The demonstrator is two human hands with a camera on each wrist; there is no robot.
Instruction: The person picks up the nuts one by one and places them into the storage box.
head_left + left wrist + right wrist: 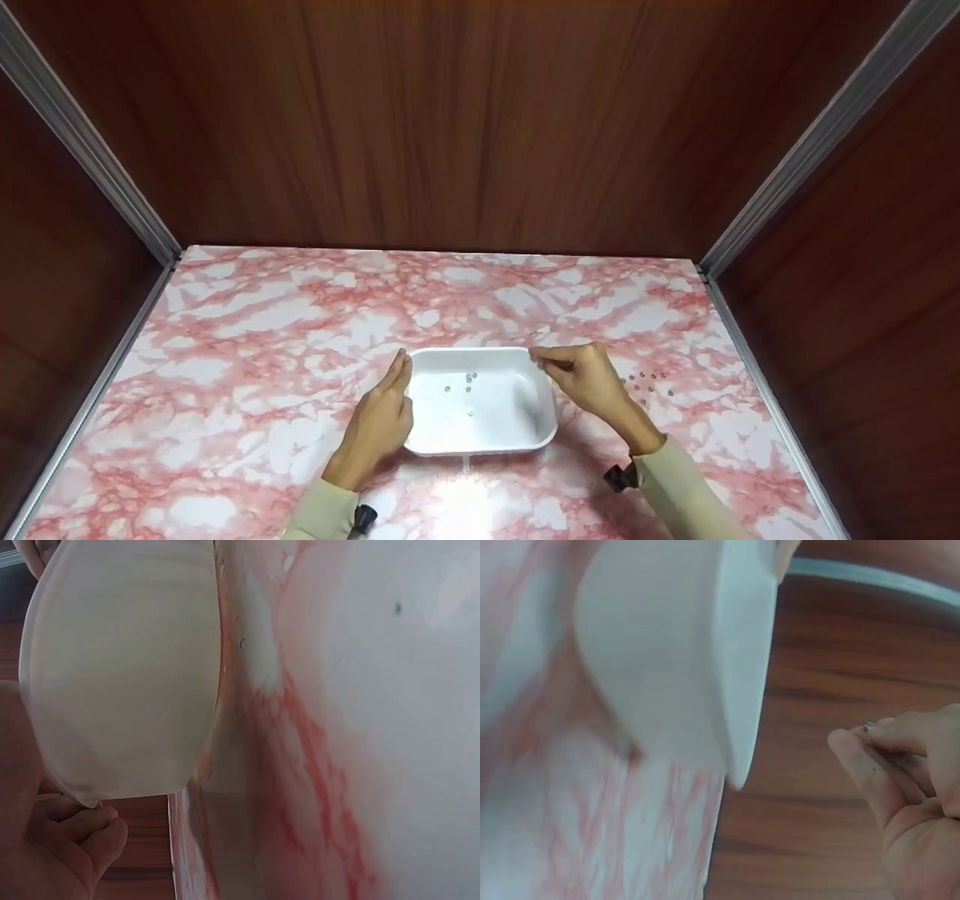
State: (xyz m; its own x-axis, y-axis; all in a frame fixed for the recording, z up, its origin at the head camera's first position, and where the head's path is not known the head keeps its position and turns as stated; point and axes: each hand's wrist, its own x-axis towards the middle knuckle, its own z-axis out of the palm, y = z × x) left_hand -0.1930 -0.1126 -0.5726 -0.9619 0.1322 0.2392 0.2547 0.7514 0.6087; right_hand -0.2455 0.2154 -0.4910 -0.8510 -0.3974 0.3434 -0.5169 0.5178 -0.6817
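A white rectangular tray (480, 442) with rounded corners stands on the table, and several small metal nuts (469, 379) lie on its floor. My left hand (382, 412) holds the tray's left rim; in the left wrist view curled fingers (97, 836) lie right at the rim. My right hand (589, 375) is over the tray's far right corner. Between its thumb and fingertip it pinches a small metal nut (868, 725), mostly covered by the fingers. In the right wrist view this hand is beside the tray's wall (652, 652), above rim height.
More small nuts (652, 376) lie scattered on the table right of the tray, partly behind the right wrist. The table (247, 360) has a red and white marbled top. Brown wood panels (405, 135) enclose it at the back and both sides, with metal strips at the corners.
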